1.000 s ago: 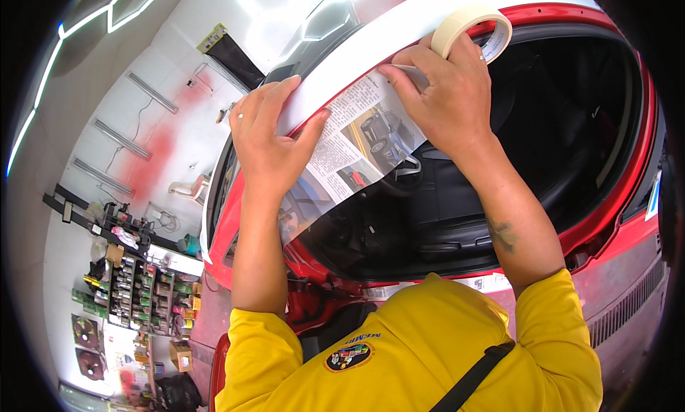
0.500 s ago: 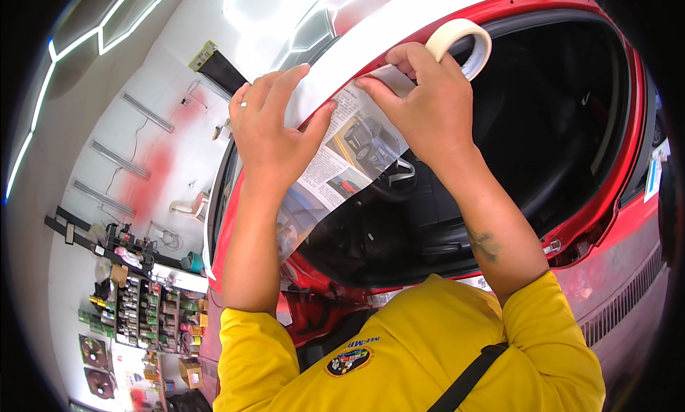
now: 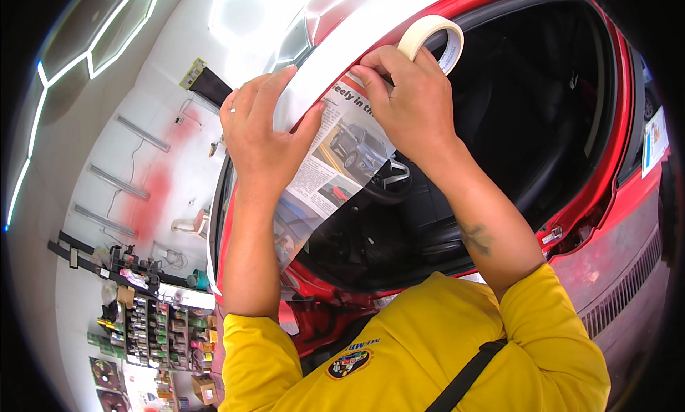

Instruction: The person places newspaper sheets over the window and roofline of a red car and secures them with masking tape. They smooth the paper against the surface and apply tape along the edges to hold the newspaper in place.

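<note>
My left hand (image 3: 260, 130) grips the top edge of a newspaper sheet (image 3: 335, 162), fingers over the car's pale roof edge (image 3: 335, 48) and thumb on the paper. The sheet hangs over the open window of a red car (image 3: 606, 198). My right hand (image 3: 410, 102) holds a roll of cream masking tape (image 3: 435, 34) against the same edge, just right of my left hand, its fingertips pinching at the paper's upper corner. Both forearms rise from my yellow sleeves.
Behind the paper, the dark car interior with a steering wheel (image 3: 389, 176) shows through the opening. A shelf of paint tins (image 3: 153, 326) stands at the lower left by a white wall. Hexagonal ceiling lights (image 3: 85, 34) glow at the upper left.
Both hands have slid closer together along the roof edge. The right hand with the tape roll has come leftward, and more of the newspaper's printed side now shows.
</note>
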### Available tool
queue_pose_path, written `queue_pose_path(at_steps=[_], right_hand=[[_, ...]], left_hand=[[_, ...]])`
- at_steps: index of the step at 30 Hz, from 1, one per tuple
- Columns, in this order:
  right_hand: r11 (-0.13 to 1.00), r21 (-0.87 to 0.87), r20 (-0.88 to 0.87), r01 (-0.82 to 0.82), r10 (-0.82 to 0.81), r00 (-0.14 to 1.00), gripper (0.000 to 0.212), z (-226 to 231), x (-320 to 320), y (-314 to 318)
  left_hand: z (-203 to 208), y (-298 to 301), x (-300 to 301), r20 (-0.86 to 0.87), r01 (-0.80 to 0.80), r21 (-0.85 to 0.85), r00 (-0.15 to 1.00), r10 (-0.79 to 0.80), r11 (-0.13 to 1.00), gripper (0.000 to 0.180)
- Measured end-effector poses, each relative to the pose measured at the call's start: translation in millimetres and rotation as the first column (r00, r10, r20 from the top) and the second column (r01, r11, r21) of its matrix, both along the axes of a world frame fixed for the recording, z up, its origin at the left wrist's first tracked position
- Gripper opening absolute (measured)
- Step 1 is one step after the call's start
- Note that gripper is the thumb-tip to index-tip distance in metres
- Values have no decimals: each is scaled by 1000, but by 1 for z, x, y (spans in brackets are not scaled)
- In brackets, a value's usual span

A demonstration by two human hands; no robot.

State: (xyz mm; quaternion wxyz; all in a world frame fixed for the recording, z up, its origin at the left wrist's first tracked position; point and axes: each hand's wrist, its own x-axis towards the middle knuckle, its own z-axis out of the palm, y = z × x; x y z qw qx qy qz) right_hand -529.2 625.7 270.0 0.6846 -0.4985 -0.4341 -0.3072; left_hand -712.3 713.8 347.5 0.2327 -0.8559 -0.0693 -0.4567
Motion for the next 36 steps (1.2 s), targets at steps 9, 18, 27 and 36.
queue_pose_path(at_steps=[9, 18, 27, 36], right_hand=[[989, 137, 2, 50, -51, 999, 24, -8, 1, 11], [990, 16, -220, 138, -132, 967, 48, 14, 36, -24], [949, 312, -162, -34, 89, 983, 29, -9, 40, -66], [968, 68, 282, -240, 212, 936, 28, 0, -4, -43]], left_hand=[[2, 0, 11, 19, 42, 8, 999, -42, 999, 55], [13, -3, 43, 37, 106, 54, 993, -108, 993, 56], [-10, -2, 18, 212, -84, 7, 974, 80, 996, 65], [-90, 18, -150, 266, -492, -314, 775, 573, 812, 83]])
